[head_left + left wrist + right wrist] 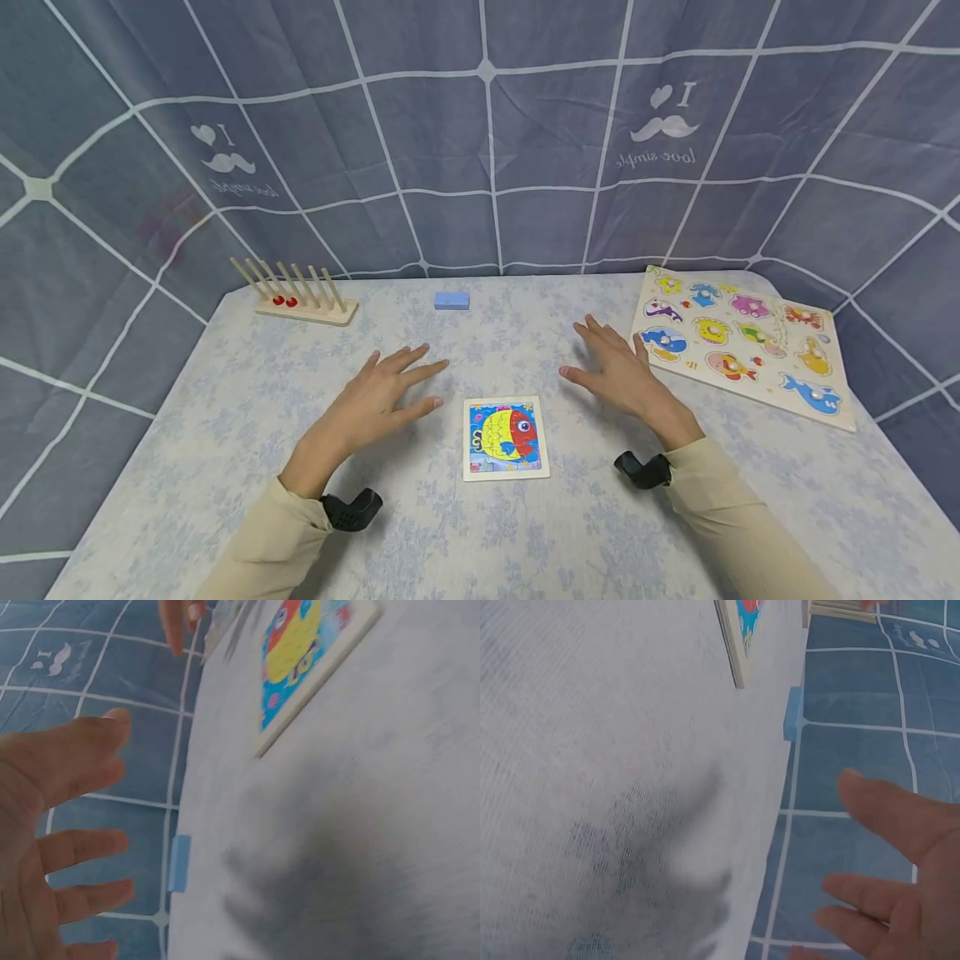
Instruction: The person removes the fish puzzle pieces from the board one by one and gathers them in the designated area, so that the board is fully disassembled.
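Note:
A small square jigsaw puzzle (506, 438) with a yellow and red fish picture lies on the table between my hands, all its visible picture filled in. My left hand (382, 400) hovers to the left of it, fingers spread and holding nothing. On the other side, my right hand (618, 371) is also raised over the table with fingers extended, its palm bare in the right wrist view. That hand is nearest the left edge of a wooden peg puzzle board (765, 379) with sea animal pieces. Both hands cast shadows on the tabletop.
At the back left stands a wooden rack (315, 310) with several upright pegs and two red beads (285, 301). A blue block (452, 301) lies near the table's back edge. Behind the table (420, 533) hangs a grey-blue checked curtain (442, 150).

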The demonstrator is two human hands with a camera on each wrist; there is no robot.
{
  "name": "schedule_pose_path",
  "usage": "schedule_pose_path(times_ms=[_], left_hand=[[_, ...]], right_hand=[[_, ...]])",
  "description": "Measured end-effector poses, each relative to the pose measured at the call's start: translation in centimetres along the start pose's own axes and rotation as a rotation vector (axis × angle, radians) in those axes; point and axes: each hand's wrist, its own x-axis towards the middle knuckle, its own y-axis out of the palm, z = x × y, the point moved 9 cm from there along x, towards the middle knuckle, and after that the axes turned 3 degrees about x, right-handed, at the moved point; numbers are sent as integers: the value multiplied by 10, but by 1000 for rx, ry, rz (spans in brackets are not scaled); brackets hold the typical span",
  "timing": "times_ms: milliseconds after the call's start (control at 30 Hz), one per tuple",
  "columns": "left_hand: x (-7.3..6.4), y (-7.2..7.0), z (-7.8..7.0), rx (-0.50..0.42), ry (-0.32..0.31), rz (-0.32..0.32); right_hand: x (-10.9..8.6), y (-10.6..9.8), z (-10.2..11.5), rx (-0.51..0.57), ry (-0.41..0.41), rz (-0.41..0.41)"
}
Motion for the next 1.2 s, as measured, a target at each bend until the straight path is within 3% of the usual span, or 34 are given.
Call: schedule_pose_path(times_ms=[233, 400, 567, 933, 1200], left_hand=[[-8, 32, -21, -148, 95, 103], [-7, 48, -31, -171, 124, 123], [-5, 59, -35, -151, 113, 152], [-3, 68, -38, -106, 82, 201], [-6, 68, -40, -111, 82, 214]], right_hand=[[2, 6, 17, 73, -132, -3], [4, 18, 31, 141, -189, 58], [5, 33, 47, 148, -214, 142], [9, 70, 92, 158, -265, 295], [11, 84, 106, 143, -300, 324]])
